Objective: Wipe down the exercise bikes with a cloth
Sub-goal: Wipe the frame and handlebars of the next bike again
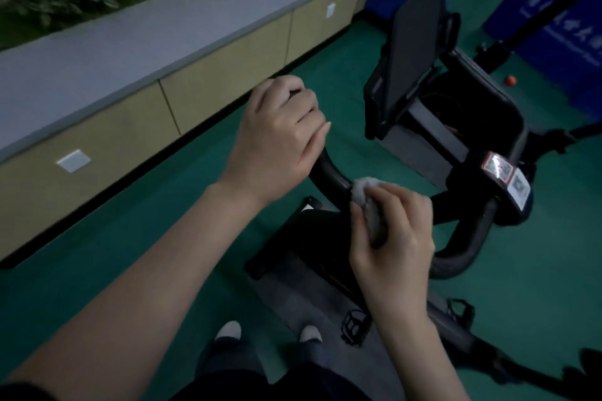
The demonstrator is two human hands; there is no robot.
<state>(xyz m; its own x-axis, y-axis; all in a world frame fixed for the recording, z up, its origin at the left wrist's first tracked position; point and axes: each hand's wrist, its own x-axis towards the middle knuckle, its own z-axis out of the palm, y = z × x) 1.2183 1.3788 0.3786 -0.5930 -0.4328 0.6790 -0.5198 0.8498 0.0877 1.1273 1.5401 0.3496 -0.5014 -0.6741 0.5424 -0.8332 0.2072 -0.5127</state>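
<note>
Head view looks down at our two hands on the exercise bike [501, 127]. What can go wrong from here?

We think the cloth [366, 197] can slip. It is a small, bunched-up white lump, and the handlebar [330, 174] is round and smooth. If we rub too fast, it may pop out and drop to the green floor [163, 238] near our shoes [228, 330].

Anything else?

Yes. Our left hand [280, 137] covers the far left end of the bar, so that bit gets no wipe unless we move the hand. And the stickers [505, 172] on the right may peel if we scrub them hard.

How does our left hand sit?

Its fingers are curled tight round the end of the bar. We guess it helps hold the bike steady.

And our right hand [395, 238]?

It is closed too. The thumb and fingers pinch the cloth and push it onto the bar, at the bend, near the left hand and to its right.

So where is the cloth?

Between our right hand and the bar, touching both. The dark screen [413, 45] is far off, well apart from it.
</note>
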